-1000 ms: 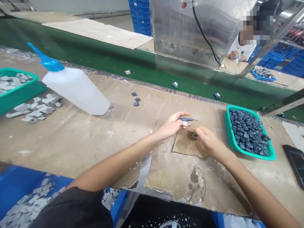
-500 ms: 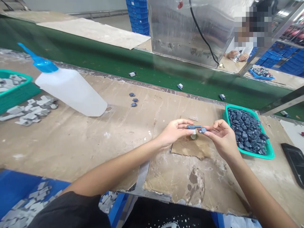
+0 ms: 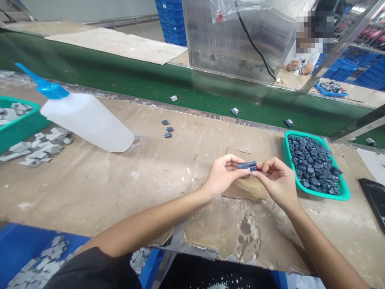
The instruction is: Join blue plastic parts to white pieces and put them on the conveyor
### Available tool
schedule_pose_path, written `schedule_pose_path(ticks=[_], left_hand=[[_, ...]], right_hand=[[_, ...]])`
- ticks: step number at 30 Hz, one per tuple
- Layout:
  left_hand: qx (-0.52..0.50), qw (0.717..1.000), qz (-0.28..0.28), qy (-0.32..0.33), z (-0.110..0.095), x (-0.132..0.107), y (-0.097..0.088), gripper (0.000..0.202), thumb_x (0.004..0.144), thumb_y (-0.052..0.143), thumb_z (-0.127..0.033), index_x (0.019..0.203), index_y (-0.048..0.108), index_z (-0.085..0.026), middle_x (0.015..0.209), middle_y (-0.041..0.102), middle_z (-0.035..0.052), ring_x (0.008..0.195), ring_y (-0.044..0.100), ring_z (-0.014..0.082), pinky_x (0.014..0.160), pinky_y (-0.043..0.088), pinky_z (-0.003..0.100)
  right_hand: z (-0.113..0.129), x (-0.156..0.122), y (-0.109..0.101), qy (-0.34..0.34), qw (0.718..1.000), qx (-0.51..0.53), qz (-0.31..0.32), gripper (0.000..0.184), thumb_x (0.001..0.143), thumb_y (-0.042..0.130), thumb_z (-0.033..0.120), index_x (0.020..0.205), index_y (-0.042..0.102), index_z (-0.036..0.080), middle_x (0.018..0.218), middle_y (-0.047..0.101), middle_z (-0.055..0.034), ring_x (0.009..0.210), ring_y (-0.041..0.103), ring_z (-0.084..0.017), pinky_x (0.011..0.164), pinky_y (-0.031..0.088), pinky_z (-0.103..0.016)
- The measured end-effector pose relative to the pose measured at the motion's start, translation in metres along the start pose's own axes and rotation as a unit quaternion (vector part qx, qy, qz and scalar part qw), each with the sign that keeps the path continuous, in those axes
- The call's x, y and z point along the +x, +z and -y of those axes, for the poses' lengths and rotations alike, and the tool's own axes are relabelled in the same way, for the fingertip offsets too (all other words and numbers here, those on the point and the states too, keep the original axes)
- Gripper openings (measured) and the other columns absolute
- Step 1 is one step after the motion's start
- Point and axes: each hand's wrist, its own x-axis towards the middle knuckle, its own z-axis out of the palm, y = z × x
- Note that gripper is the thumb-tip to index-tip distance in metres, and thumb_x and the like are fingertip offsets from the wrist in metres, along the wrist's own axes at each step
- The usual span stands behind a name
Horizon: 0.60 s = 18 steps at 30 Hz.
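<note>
My left hand (image 3: 221, 176) pinches a dark blue-grey plastic part (image 3: 242, 165) with a light grey block on it, between thumb and fingers. My right hand (image 3: 278, 182) has thumb and forefinger closed on a small dark blue-grey plastic piece (image 3: 253, 169), which is pressed up against that part. Both hands are above a torn piece of brown cardboard (image 3: 251, 190). A small round object beneath the fingers is almost wholly hidden. Right of my right hand stands a green basket (image 3: 345, 194) heaped with dark blue-grey pieces (image 3: 313, 166).
A white squeeze bottle (image 3: 93, 122) with a blue spout leans at left, near loose grey parts (image 3: 39, 150) and another green basket (image 3: 27, 120). Three dark pieces (image 3: 169, 129) lie mid-table. Beyond runs a green belt (image 3: 204, 92) carrying assembled parts (image 3: 234, 111). A person's hands (image 3: 306, 69) work opposite.
The small piece in my right hand has moved left, from apart to against the part in my left hand. Parts on the green belt have shifted right.
</note>
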Motion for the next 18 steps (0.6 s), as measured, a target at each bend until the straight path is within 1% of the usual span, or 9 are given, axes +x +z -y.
schedule_pose_path(ticks=[2,4,6,7,9,11,14,16,18], left_hand=[[0.052,0.998,0.022,0.007,-0.003,0.003,0.002,0.02,0.059,0.069,-0.013,0.075,0.057,-0.013,0.076,0.065,0.002,0.068,0.06,0.0099,0.068,0.048,0.023],[0.127,0.987,0.095,0.011,-0.009,0.017,0.0,0.019,0.058,0.069,-0.012,0.075,0.059,-0.013,0.076,0.066,0.0026,0.068,0.061,0.0113,0.067,0.048,0.024],[0.199,0.967,0.154,0.039,-0.019,0.047,-0.007,0.018,0.059,0.068,-0.011,0.075,0.061,-0.013,0.076,0.066,0.0033,0.069,0.061,0.0127,0.069,0.048,0.025],[0.23,0.959,0.156,0.063,-0.024,0.066,-0.013,0.017,0.06,0.066,-0.011,0.076,0.062,-0.013,0.078,0.067,0.0038,0.071,0.062,0.013,0.071,0.048,0.026],[0.289,0.946,0.085,0.117,-0.034,0.11,-0.028,0.015,0.064,0.062,-0.012,0.079,0.063,-0.013,0.082,0.067,0.005,0.074,0.062,0.0134,0.074,0.047,0.026],[0.365,0.92,-0.04,0.137,-0.042,0.153,-0.048,0.02,0.068,0.06,-0.015,0.087,0.064,-0.013,0.087,0.067,0.0064,0.079,0.061,0.0148,0.076,0.046,0.025],[0.496,0.841,-0.197,0.094,-0.048,0.199,-0.072,0.025,0.073,0.058,-0.022,0.096,0.063,-0.013,0.093,0.065,0.0085,0.088,0.059,0.0196,0.08,0.045,0.028],[0.539,0.807,-0.232,0.073,-0.051,0.215,-0.076,0.027,0.075,0.055,-0.02,0.1,0.062,-0.012,0.104,0.061,0.0135,0.1,0.054,0.0258,0.088,0.04,0.035],[0.563,0.784,-0.247,0.087,-0.051,0.224,-0.067,0.036,0.076,0.052,-0.015,0.111,0.056,-0.011,0.12,0.05,0.0183,0.115,0.042,0.032,0.095,0.032,0.045]], right_hand=[[-0.004,-0.002,-0.002,-0.006,0.999,-0.031,0.017,0.026,0.07,0.068,0.021,0.062,0.044,0.02,0.061,0.053,0.0029,0.072,0.062,-0.017,0.062,0.052,-0.024],[-0.006,-0.003,-0.008,-0.028,0.992,-0.106,0.059,0.016,0.074,0.063,0.021,0.067,0.049,0.021,0.066,0.058,0.0011,0.075,0.063,-0.019,0.065,0.053,-0.028],[-0.005,-0.003,-0.021,-0.087,0.968,-0.219,0.081,0.004,0.08,0.055,0.018,0.081,0.057,0.022,0.084,0.064,-0.0021,0.091,0.06,-0.023,0.076,0.051,-0.034],[-0.003,-0.003,-0.031,-0.125,0.95,-0.279,0.066,0.012,0.082,0.051,0.016,0.09,0.058,0.023,0.094,0.064,-0.0032,0.1,0.056,-0.024,0.084,0.048,-0.038],[0.0,-0.002,-0.057,-0.187,0.904,-0.385,-0.013,0.022,0.083,0.046,0.014,0.1,0.058,0.023,0.104,0.061,-0.0043,0.108,0.05,-0.024,0.092,0.041,-0.042],[0.001,-0.001,-0.09,-0.201,0.854,-0.474,-0.078,0.021,0.083,0.046,0.016,0.098,0.06,0.022,0.101,0.062,-0.0067,0.101,0.054,-0.026,0.089,0.042,-0.044],[-0.005,-0.001,-0.134,-0.169,0.803,-0.57,-0.039,0.023,0.082,0.042,0.022,0.092,0.062,0.017,0.094,0.062,-0.0101,0.086,0.058,-0.026,0.076,0.048,-0.042],[-0.012,-0.002,-0.15,-0.158,0.79,-0.592,-0.011,0.025,0.081,0.039,0.024,0.087,0.063,0.017,0.089,0.063,-0.0102,0.08,0.059,-0.026,0.071,0.049,-0.041],[-0.018,-0.002,-0.154,-0.157,0.786,-0.598,-0.014,0.025,0.081,0.039,0.024,0.082,0.063,0.017,0.084,0.063,-0.0095,0.077,0.059,-0.025,0.07,0.049,-0.04]])
